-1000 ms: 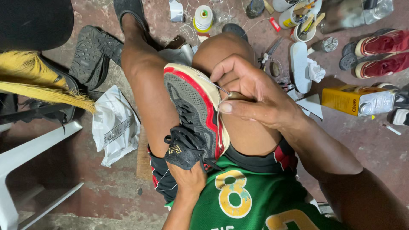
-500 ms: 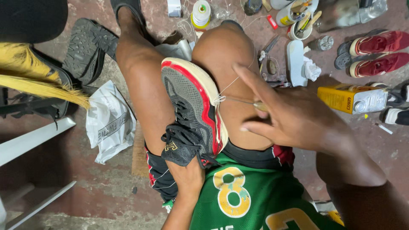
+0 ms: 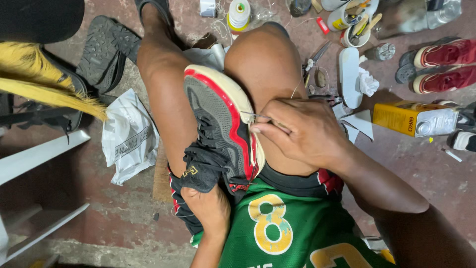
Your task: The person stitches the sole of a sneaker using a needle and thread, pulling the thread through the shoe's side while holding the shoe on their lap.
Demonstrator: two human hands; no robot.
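Shoe (image 3: 220, 124): right hand (image 3: 302, 131), drawn away half a second ago, is back at sole edge, grip pinching needle (image 3: 258, 117); left hand (image 3: 210, 208) inside shoe, grip hidden.

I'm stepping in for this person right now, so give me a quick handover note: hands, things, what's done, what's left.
Left hand: inside the black and red sneaker, which is held between the knees.
Right hand: pinching a needle at the sole's cream edge, thread trailing up over the knee.
Thread spool and scissors lie on the floor ahead.
Done: how far the stitching runs cannot be told.
Left: sewing along the sole edge.
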